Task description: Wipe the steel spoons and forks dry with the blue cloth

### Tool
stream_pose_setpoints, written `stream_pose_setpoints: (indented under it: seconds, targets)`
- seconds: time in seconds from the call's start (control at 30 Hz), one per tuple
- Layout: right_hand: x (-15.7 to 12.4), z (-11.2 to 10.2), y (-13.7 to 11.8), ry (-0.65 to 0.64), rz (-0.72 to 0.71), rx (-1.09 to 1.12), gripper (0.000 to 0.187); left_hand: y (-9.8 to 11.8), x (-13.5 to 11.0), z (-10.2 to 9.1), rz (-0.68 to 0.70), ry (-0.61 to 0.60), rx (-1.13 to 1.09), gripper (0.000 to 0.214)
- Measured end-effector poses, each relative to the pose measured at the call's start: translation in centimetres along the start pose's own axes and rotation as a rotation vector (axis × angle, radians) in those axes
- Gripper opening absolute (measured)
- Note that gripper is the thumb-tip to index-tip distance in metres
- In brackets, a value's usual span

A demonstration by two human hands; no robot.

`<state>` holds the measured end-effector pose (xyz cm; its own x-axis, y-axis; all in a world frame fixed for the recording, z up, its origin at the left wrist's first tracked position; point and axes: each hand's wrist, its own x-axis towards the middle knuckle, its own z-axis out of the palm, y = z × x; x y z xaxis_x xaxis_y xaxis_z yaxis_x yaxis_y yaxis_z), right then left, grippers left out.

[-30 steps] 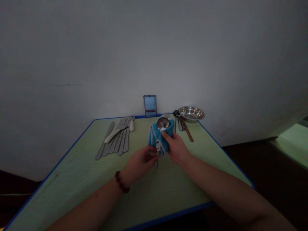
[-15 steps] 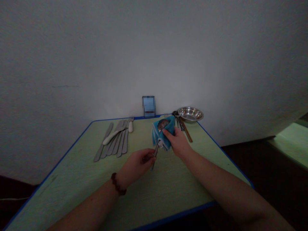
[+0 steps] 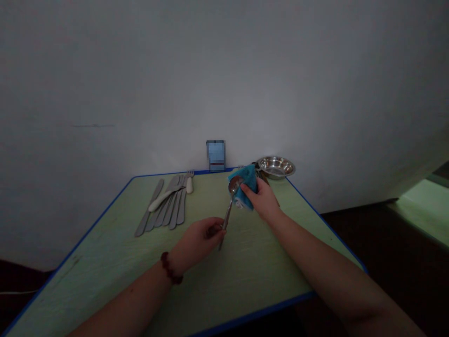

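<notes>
Above the middle of the table, my left hand is closed round the handle of a metal spoon with a large round bowl. The spoon slants upward, its bowl farthest from me. My right hand grips a blue cloth behind the bowl, with the thumb at the bowl's right edge. Part of the cloth is hidden by the spoon and the thumb.
Several flat metal knives lie fanned on the left of the table, with white-handled cutlery over them. A steel bowl stands at the back right, beside partly hidden utensils. A small screen leans against the wall.
My right hand and the cloth have shifted slightly up and right, uncovering more of the spoon's bowl and neck. My left hand keeps its hold on the handle.
</notes>
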<state>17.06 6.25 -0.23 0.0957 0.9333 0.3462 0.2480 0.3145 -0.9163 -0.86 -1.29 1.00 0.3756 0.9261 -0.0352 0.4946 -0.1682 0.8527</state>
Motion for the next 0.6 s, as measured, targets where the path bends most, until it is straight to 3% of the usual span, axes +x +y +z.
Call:
stream_pose_setpoints:
  seconds: [0.3,0.6]
  targets:
    - [-0.3,-0.7,-1.4,-0.002,-0.209,-0.212,0.03,-0.3,0.0,0.1,0.012,-0.025,-0.037,0.022]
    - [-0.7,-0.6,-2.0,-0.11,-0.415,-0.456,0.045,-0.1,0.0,0.1,-0.009,-0.081,-0.008,0.022]
